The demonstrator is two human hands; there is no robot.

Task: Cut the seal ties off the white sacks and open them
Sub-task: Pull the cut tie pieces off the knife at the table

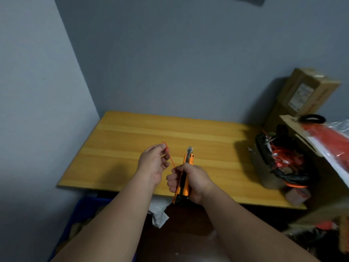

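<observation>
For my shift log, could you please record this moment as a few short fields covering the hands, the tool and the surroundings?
left hand: left hand pinches a thin orange seal tie
right hand: right hand grips an orange utility knife, blade end pointing away
surface: wooden table
right of table: black-lined bin holding red ties
background: cardboard boxes

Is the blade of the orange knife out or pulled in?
Out. A short silver blade tip shows past the front end of the knife, which the right hand grips, pointing away over the table.
</observation>
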